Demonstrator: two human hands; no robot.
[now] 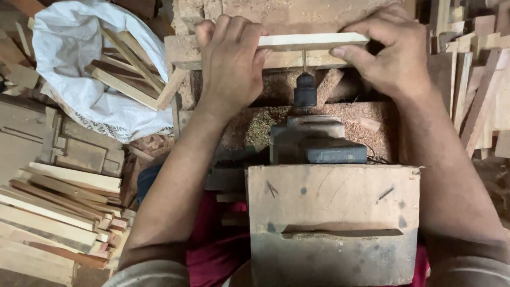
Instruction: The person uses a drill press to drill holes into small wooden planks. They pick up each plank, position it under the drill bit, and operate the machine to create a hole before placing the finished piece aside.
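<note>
A pale wooden strip (313, 41) lies crosswise on a sawdust-covered ledge at the top middle. My left hand (231, 61) grips its left end, fingers curled over it. My right hand (390, 50) pinches its right end, thumb along the near edge. A thin drill bit rises from a dark chuck (305, 91) and meets the near edge of the strip between my hands. The drill's dark motor (316, 142) lies behind the chuck, bedded in sawdust (260, 125).
A worn wooden box (332, 223) with a slot sits in front of the motor, above my lap. A white sack (79, 58) holding wooden strips is at upper left. Stacked strips (53, 212) lie at lower left, and more boards (478, 79) stand at right.
</note>
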